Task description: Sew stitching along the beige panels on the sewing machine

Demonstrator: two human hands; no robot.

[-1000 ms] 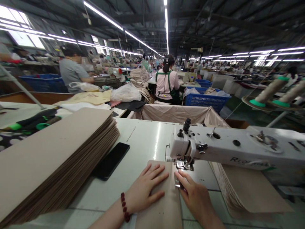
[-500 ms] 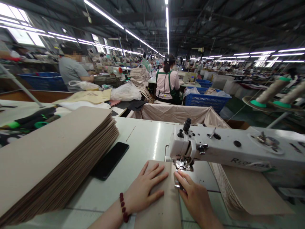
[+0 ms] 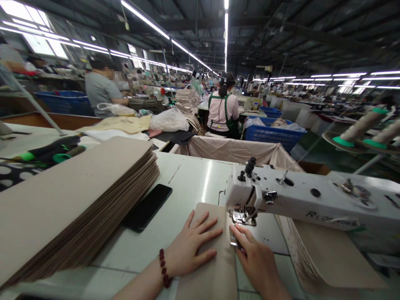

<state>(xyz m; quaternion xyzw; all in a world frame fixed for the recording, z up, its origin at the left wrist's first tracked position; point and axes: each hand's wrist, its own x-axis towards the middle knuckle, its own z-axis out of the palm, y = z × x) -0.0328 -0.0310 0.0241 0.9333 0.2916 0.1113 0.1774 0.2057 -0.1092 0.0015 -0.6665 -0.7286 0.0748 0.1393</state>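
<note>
A beige fabric piece [image 3: 218,271] lies on the pale green table, its right edge beside the presser foot [image 3: 243,217] of the white sewing machine [image 3: 300,196]. My left hand [image 3: 193,246] rests flat on the piece with its fingers spread. Just in front of the presser foot, my right hand [image 3: 258,258] has its fingers together at the piece's right edge, touching a small metal guide [image 3: 233,241]. Part of what lies under those fingers is hidden.
A tall stack of beige pieces [image 3: 81,187] fills the left side, with a black phone [image 3: 149,207] beside it. More pieces [image 3: 334,254] lie under the machine arm. Thread cones [image 3: 359,129] stand at the right. Beyond the table, a person [image 3: 222,110] sits near a blue basket [image 3: 271,133].
The beige piece has slid slightly away from me, with more of its far end showing past my left fingers. My hands keep nearly the same pose. The whole view has shifted a little.
</note>
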